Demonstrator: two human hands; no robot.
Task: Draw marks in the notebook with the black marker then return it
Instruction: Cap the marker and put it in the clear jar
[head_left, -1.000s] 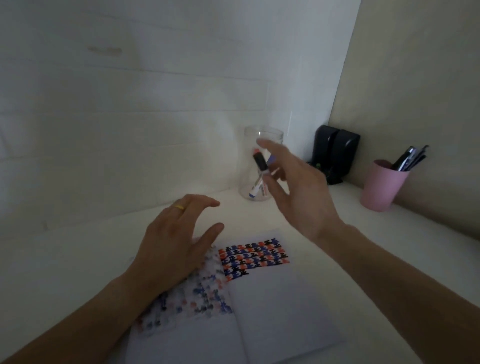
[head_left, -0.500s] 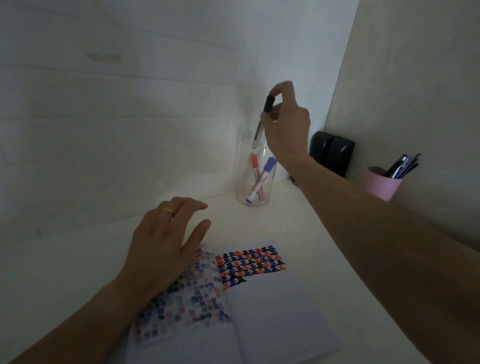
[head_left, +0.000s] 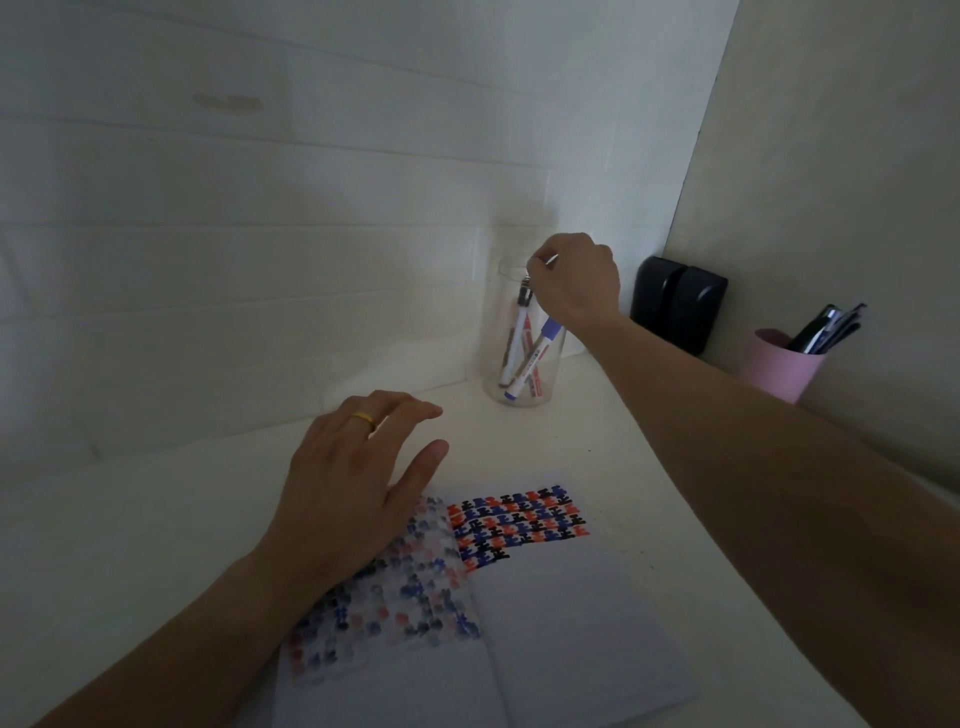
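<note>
The white desk (head_left: 156, 545) runs under everything, lit dimly, and my open notebook (head_left: 571, 623) lies on it just in front of me, rows of black, blue and red marks filling the top of its right page. My left hand (head_left: 353, 483) lies flat on the left page with its fingers spread and relaxed, holding nothing. Farther back, near the wall, stands the clear jar (head_left: 519, 338), and my right hand (head_left: 576, 286) hangs over its mouth with fingertips pinched on the top end of the black marker (head_left: 519, 322), whose body already reaches down inside the jar beside a blue marker (head_left: 540, 353) and a red marker (head_left: 529, 343). A pink cup (head_left: 774, 364) of pens stands well off to the right.
</note>
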